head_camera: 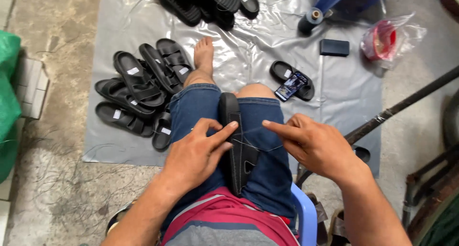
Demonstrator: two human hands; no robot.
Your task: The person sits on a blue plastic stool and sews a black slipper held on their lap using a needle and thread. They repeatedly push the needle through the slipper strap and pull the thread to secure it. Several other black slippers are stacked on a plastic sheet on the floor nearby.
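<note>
While the black sandal (237, 145) stands clamped between my knees, my left hand (196, 155) pinches its strap and my right hand (313, 148) pinches thread (267, 149).

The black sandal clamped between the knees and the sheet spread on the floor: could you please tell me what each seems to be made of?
The black sandal looks like matte foam or rubber with a leather-like strap: dull surface, pale stitching along the strap edge. A thin thread runs between the left hand and the right hand. The sheet looks like glossy grey plastic film: creases and bright sheen.
</note>
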